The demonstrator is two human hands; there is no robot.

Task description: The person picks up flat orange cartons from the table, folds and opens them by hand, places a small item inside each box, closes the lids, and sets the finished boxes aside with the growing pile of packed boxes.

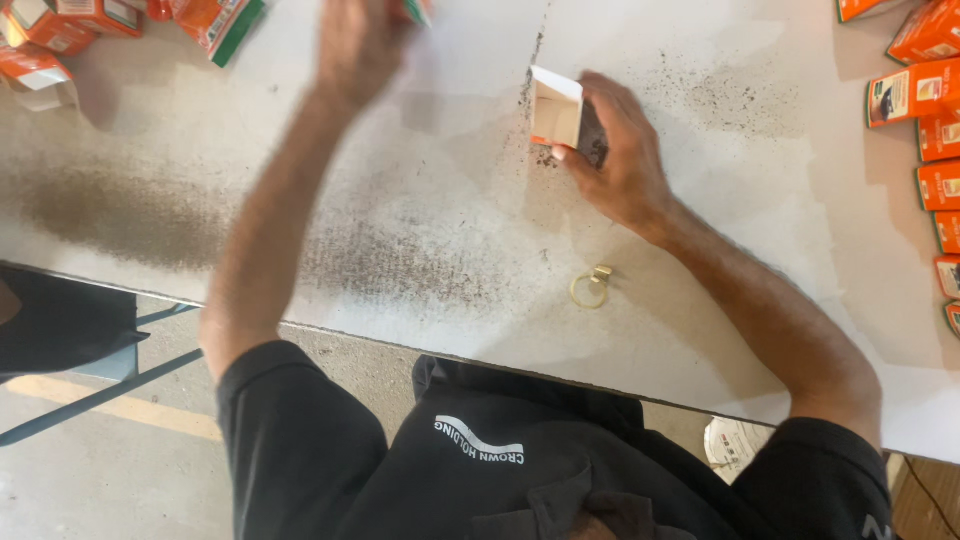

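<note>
The right hand (620, 150) rests on the tabletop (420, 200) with its fingers curled around a small open carton (556, 108), white outside and brown inside, which stands upright against the fingertips. The thumb presses near the carton's lower corner, so this hand is closed on it. The left hand (362, 40) reaches far forward, blurred by motion; a small green and orange corner (418, 10) shows just beside its fingers at the top edge of view, but whether the hand grips it or how far the fingers are spread cannot be told.

Below the right hand, close to its wrist, a small brass ring with a clip (591, 287) lies alone on the white tabletop. Dark specks and grey smudges cover the surface between and below both hands. To the right of the right hand, well apart, a column of orange cartons (925, 95) runs along the tabletop's edge. To the left of the left hand, more orange cartons (60, 30) lie in a loose heap, one with a green end (222, 25).
</note>
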